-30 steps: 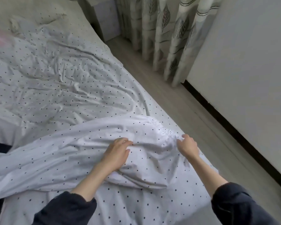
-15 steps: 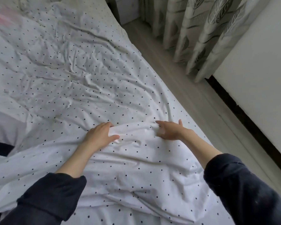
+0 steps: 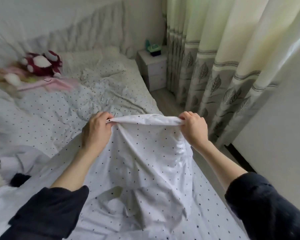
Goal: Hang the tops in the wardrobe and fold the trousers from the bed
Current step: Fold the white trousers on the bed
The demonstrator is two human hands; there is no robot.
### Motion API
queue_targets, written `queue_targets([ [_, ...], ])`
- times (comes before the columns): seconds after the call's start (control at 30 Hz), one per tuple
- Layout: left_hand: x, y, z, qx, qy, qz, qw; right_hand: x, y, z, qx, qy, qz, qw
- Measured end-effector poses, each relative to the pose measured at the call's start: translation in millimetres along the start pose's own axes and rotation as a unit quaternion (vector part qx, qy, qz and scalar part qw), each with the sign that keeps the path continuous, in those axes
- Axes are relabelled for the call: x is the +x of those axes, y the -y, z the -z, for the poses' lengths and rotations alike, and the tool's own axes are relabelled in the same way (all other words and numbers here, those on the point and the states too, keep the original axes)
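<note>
A polka-dot garment is held up by its top edge over the bed, with most of the task judged still undone.

The left hand and right hand are each curled round one end of the gathered top edge of the white polka-dot garment, which is stretched taut between them and hangs down onto the bed; whether it is trousers or a top cannot be told, though the gathered edge suggests a waistband. No fold is seen in it yet, and no wardrobe is in view. Other clothes, white and dark, are left at the bed's left edge. Pink cloth and a plush toy lie near the pillow, beside a nightstand and curtains.
</note>
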State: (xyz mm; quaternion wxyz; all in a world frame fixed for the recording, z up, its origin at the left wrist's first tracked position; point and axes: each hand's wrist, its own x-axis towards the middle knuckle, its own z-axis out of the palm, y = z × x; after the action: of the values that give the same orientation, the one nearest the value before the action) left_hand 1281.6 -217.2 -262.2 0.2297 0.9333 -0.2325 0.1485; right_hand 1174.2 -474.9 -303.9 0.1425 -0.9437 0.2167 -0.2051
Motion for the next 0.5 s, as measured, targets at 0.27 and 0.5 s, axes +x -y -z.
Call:
queue_targets([
  [0.27, -41.8, -5.8, 28.1, -0.011, 0.006, -0.05, 0.999, -22.7, 6.0, 25.3, -0.04, -0.03, 0.062, 0.997],
  [0.5, -201.4, -17.6, -28.9, 0.074, 0.47, -0.06, 0.878, -168.4, -52.8, -1.0, -0.168, 0.255, 0.035, 0.952],
])
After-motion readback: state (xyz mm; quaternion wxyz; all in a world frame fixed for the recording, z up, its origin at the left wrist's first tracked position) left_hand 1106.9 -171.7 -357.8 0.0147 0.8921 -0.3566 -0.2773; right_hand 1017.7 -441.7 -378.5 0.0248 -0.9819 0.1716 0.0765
